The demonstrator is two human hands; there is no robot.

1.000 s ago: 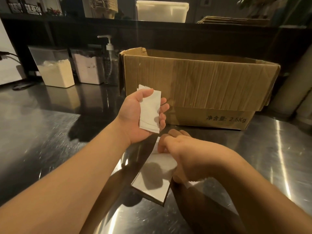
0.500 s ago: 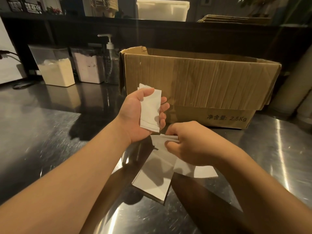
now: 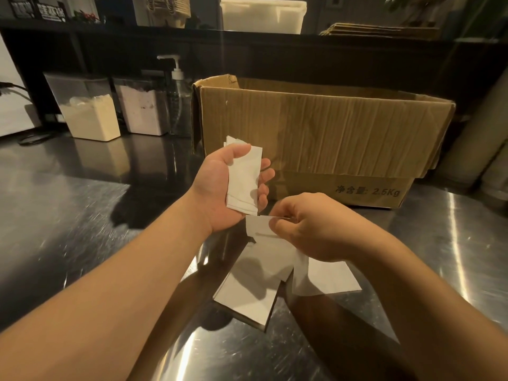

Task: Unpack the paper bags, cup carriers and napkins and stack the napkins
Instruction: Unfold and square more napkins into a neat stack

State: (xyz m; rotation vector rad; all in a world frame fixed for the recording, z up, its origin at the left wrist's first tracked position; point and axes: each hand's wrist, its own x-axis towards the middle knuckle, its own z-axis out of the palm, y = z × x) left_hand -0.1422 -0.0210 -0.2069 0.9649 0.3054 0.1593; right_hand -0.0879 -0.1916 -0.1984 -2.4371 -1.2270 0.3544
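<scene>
"净含量: 2.5Kg" in black print on the front of the cardboard box (image 3: 324, 127), low at its right end

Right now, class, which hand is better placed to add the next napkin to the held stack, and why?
The right hand: it already pinches a loose napkin just below the napkin stack, which the left hand holds.

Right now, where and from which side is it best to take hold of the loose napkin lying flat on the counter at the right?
Probably its near right corner, from the right. The loose napkin lies flat on the steel counter, and its left part sits under the right hand, so only that free corner can be pinched up.
</scene>
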